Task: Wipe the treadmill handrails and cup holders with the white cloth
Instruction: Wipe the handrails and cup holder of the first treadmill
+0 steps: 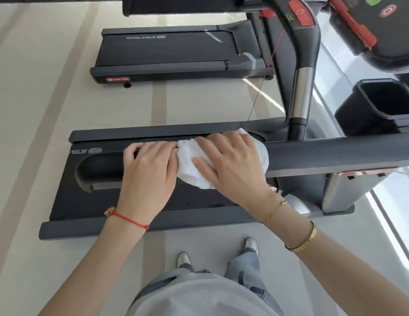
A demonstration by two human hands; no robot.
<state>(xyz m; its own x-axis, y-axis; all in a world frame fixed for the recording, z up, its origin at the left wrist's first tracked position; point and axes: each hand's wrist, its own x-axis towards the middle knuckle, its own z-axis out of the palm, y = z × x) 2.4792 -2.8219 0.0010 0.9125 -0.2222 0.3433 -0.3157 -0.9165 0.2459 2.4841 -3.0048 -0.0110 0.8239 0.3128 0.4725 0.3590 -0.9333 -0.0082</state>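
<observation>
A dark padded handrail [324,156] runs left to right across the middle of the head view, ending in a rounded tip at the left. A white cloth [187,160] is draped over the rail. My right hand [228,165] lies on the cloth with fingers spread and curved over it, pressing it to the rail. My left hand [148,169] sits just left of the cloth, fingers curled over the top of the bare rail. A black cup holder [381,106] is at the right, beside the console [381,23].
Below the rail lies the treadmill deck and belt [69,190]. A second treadmill [176,53] stands farther off on the pale floor. A chrome and black upright [301,87] rises right of my hands. My feet [250,245] stand beside the deck.
</observation>
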